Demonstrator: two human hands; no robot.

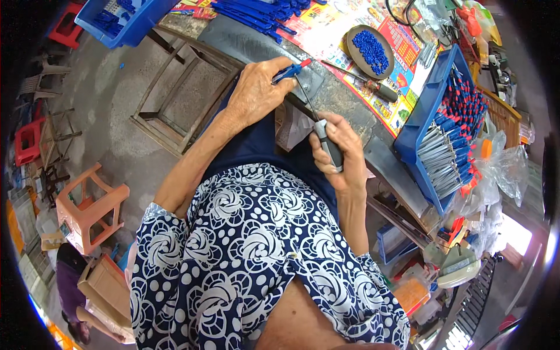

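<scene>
My left hand (254,93) pinches a small blue plastic piece with a red tip (286,72) above the near edge of the workbench (364,108). Wrapped round the grey and black handle of a screwdriver (331,150) is my right hand (348,143). The screwdriver's thin shaft points up and left, its end close by the blue piece; whether they touch I cannot tell. On the bench beyond lie a second screwdriver (382,91) and an oval dish (351,45) of small blue parts. Long blue plastic pieces (256,13) are heaped at the far side.
At the right stands a blue tray (413,116) full of metal rods with blue and red ends. Another blue bin (125,36) is at the upper left. A wooden frame stool (166,99) and an orange plastic stool (87,213) stand on the left. A person (73,286) is at the lower left.
</scene>
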